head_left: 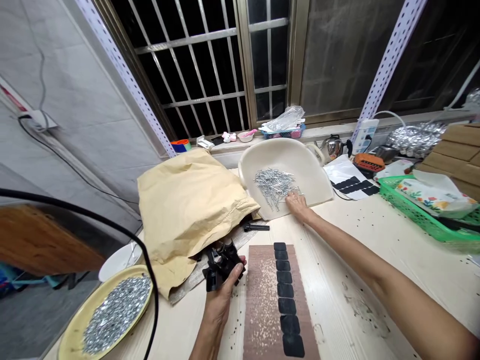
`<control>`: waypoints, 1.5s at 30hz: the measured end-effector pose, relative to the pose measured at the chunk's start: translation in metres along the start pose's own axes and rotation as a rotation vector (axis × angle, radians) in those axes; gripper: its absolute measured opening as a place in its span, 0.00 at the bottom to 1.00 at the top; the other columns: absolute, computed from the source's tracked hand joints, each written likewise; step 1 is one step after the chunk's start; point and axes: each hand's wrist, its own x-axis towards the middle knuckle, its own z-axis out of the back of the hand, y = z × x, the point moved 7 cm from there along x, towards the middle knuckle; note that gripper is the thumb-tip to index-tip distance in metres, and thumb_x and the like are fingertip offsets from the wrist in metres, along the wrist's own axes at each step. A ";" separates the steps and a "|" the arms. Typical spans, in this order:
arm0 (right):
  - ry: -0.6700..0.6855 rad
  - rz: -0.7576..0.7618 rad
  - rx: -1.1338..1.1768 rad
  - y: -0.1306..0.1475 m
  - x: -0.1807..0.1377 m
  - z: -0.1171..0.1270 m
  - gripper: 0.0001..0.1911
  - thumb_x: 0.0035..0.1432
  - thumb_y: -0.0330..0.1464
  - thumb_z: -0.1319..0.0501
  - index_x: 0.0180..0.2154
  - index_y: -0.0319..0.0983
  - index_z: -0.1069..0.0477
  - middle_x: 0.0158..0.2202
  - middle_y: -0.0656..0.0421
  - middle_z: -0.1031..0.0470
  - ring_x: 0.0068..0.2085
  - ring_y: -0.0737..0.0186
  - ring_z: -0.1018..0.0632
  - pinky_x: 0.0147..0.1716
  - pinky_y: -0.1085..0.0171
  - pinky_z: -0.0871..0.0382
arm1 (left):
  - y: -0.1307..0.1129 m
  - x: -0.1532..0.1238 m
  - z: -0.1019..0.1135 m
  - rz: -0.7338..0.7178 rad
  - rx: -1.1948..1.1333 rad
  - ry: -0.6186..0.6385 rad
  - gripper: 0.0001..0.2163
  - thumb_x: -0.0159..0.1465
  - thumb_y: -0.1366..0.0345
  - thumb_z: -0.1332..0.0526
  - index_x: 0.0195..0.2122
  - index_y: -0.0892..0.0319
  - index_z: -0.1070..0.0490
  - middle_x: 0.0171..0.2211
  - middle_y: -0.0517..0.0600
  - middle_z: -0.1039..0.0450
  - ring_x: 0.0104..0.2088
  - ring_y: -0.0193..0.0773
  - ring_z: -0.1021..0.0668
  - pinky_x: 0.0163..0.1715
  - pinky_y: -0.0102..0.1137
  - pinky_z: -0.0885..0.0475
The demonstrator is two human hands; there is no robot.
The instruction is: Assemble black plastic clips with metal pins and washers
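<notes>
The sack's (187,195) contents are hidden. The tub (311,175) beside it holds pins (272,182); the green basket (412,206), a flowered packet (435,192); the yellow dish (71,336), metal bits (116,312). My left hand (222,296) is wrapped around black parts (223,265) before the sack. My right hand's (297,206) fingers bunch at the pins; whether they grip one, I can't tell. A board (262,255) bearing black pads (287,306) lies between my arms.

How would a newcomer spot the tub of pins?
Start at the barred window, then the table below. Just right of the tan paper bag sits the cream scoop-shaped tub; unlike the yellow dish, it holds long, thin metal pins.
</notes>
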 end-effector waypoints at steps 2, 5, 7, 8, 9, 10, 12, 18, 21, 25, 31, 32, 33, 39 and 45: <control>-0.020 0.077 -0.037 0.001 0.007 -0.007 0.18 0.60 0.19 0.53 0.41 0.32 0.27 0.49 0.45 0.31 0.55 0.52 0.37 0.48 0.57 0.43 | -0.003 -0.001 0.000 -0.047 0.053 0.004 0.16 0.52 0.63 0.32 0.41 0.62 0.25 0.41 0.55 0.23 0.46 0.45 0.24 0.52 0.39 0.34; -0.060 0.163 -0.075 0.003 0.011 -0.010 0.16 0.61 0.22 0.52 0.41 0.33 0.28 0.47 0.44 0.30 0.54 0.52 0.38 0.49 0.56 0.47 | -0.008 -0.003 -0.001 -0.083 0.106 0.010 0.16 0.53 0.63 0.33 0.42 0.61 0.26 0.42 0.55 0.23 0.46 0.46 0.24 0.52 0.40 0.34; -0.092 0.188 -0.092 -0.001 0.012 -0.005 0.14 0.62 0.24 0.52 0.42 0.34 0.28 0.45 0.45 0.29 0.53 0.52 0.38 0.48 0.54 0.48 | -0.011 -0.002 -0.001 -0.092 0.129 0.001 0.15 0.52 0.63 0.33 0.41 0.61 0.26 0.41 0.55 0.23 0.46 0.46 0.23 0.51 0.40 0.34; -0.117 0.187 -0.096 -0.003 0.012 -0.001 0.14 0.63 0.26 0.51 0.42 0.35 0.29 0.44 0.46 0.28 0.52 0.51 0.38 0.47 0.53 0.48 | -0.013 -0.001 -0.001 -0.099 0.139 -0.006 0.15 0.52 0.63 0.32 0.41 0.61 0.26 0.41 0.55 0.23 0.46 0.46 0.23 0.51 0.40 0.33; -0.153 0.178 -0.086 -0.006 0.010 0.006 0.13 0.63 0.28 0.51 0.42 0.36 0.29 0.43 0.47 0.28 0.51 0.50 0.37 0.46 0.53 0.47 | -0.014 0.000 -0.001 -0.110 0.149 -0.012 0.15 0.51 0.63 0.32 0.40 0.61 0.26 0.41 0.55 0.22 0.45 0.46 0.23 0.51 0.40 0.33; -0.197 0.170 -0.053 -0.007 0.007 0.014 0.13 0.64 0.30 0.51 0.42 0.37 0.29 0.41 0.49 0.27 0.49 0.51 0.35 0.45 0.54 0.46 | -0.015 0.001 0.000 -0.125 0.160 -0.018 0.15 0.51 0.63 0.32 0.40 0.62 0.26 0.40 0.55 0.22 0.45 0.46 0.23 0.50 0.39 0.33; -0.278 0.203 0.096 -0.001 -0.006 0.032 0.13 0.65 0.33 0.51 0.41 0.38 0.29 0.37 0.53 0.26 0.42 0.55 0.31 0.40 0.57 0.42 | -0.017 0.003 0.001 -0.165 0.199 -0.031 0.15 0.52 0.63 0.33 0.39 0.62 0.27 0.40 0.55 0.22 0.44 0.46 0.22 0.49 0.39 0.32; -0.431 0.694 0.311 0.084 -0.106 0.090 0.13 0.63 0.38 0.47 0.39 0.40 0.27 0.38 0.56 0.27 0.38 0.60 0.31 0.35 0.62 0.40 | -0.017 0.005 0.001 -0.283 0.322 -0.003 0.14 0.53 0.62 0.35 0.40 0.62 0.28 0.39 0.54 0.22 0.42 0.46 0.22 0.45 0.38 0.30; -0.489 0.784 0.194 0.115 -0.148 0.105 0.12 0.63 0.37 0.47 0.37 0.41 0.27 0.35 0.57 0.27 0.36 0.61 0.34 0.35 0.62 0.43 | -0.018 0.002 0.000 -0.324 0.406 0.015 0.13 0.53 0.62 0.35 0.39 0.62 0.28 0.38 0.53 0.22 0.41 0.45 0.22 0.44 0.37 0.30; -0.471 0.808 0.177 0.124 -0.167 0.113 0.13 0.65 0.36 0.49 0.36 0.39 0.27 0.31 0.57 0.28 0.35 0.63 0.34 0.35 0.63 0.44 | -0.023 -0.003 -0.001 -0.348 0.490 0.015 0.12 0.52 0.63 0.35 0.37 0.62 0.28 0.35 0.51 0.23 0.39 0.45 0.22 0.42 0.35 0.31; -0.479 0.816 0.142 0.121 -0.173 0.119 0.11 0.63 0.36 0.46 0.34 0.42 0.25 0.32 0.57 0.28 0.36 0.62 0.33 0.36 0.62 0.43 | -0.027 -0.011 -0.009 -0.365 0.494 0.060 0.11 0.54 0.63 0.36 0.37 0.61 0.27 0.36 0.51 0.23 0.40 0.44 0.23 0.41 0.34 0.31; -0.486 0.806 0.176 0.120 -0.174 0.121 0.11 0.62 0.36 0.45 0.34 0.42 0.25 0.33 0.57 0.28 0.36 0.61 0.33 0.37 0.62 0.42 | -0.028 -0.011 -0.010 -0.367 0.495 0.062 0.10 0.54 0.63 0.36 0.36 0.61 0.27 0.36 0.51 0.23 0.40 0.44 0.23 0.40 0.34 0.31; -0.483 0.793 0.244 0.118 -0.174 0.124 0.10 0.62 0.35 0.44 0.34 0.41 0.26 0.33 0.57 0.27 0.36 0.61 0.32 0.38 0.61 0.40 | -0.028 -0.012 -0.011 -0.363 0.491 0.064 0.10 0.54 0.63 0.36 0.36 0.61 0.27 0.36 0.51 0.23 0.39 0.44 0.23 0.40 0.34 0.31; -0.194 0.551 1.119 0.106 -0.160 0.115 0.10 0.59 0.39 0.42 0.38 0.39 0.32 0.33 0.58 0.23 0.35 0.63 0.23 0.37 0.62 0.30 | -0.022 -0.014 -0.019 -0.270 0.354 0.117 0.13 0.52 0.64 0.34 0.38 0.60 0.26 0.38 0.53 0.23 0.40 0.44 0.22 0.43 0.36 0.30; -0.104 0.575 1.202 0.122 -0.163 0.094 0.09 0.59 0.38 0.42 0.36 0.39 0.33 0.34 0.58 0.23 0.39 0.62 0.22 0.40 0.61 0.29 | -0.016 -0.020 -0.028 -0.207 0.268 0.182 0.14 0.52 0.65 0.34 0.40 0.60 0.27 0.40 0.54 0.23 0.42 0.45 0.22 0.44 0.38 0.30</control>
